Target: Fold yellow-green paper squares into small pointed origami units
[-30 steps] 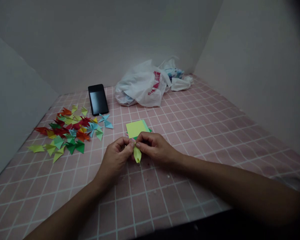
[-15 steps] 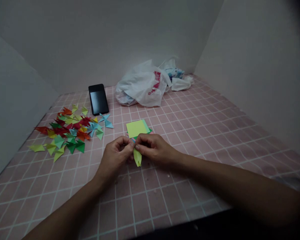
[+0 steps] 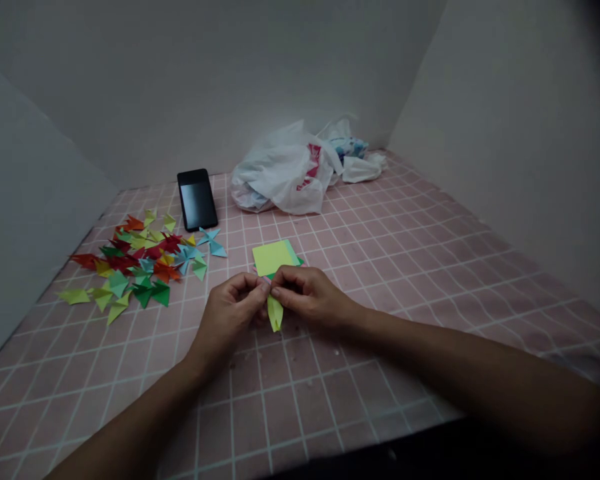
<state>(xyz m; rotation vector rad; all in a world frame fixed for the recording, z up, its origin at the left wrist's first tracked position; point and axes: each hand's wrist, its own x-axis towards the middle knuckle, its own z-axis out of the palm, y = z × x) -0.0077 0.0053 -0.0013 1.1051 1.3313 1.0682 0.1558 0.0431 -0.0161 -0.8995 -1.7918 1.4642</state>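
A narrow folded piece of yellow-green origami paper [image 3: 275,313] is pinched between my two hands, its split, pointed lower end hanging toward me. My left hand [image 3: 233,305] is closed on its upper left side, thumb against the bent fingers. From the right, my right hand [image 3: 316,297] grips the upper edge between thumb and forefinger. The fingertips hide the top of the folded piece. Just beyond the hands lies a stack of square paper sheets [image 3: 275,259], yellow-green on top, with green, light blue and pink edges showing underneath.
Several folded paper birds [image 3: 143,257] in red, orange, yellow, green and blue lie heaped at left. Behind them a black phone [image 3: 197,200] rests on the pink checked cloth [image 3: 405,267]. A white plastic bag [image 3: 285,167] and a small white pouch [image 3: 363,168] sit against the back wall.
Almost nothing differs. Both hands keep their pinch on the folded paper, with only a slight shift of the fingertips at its upper end.
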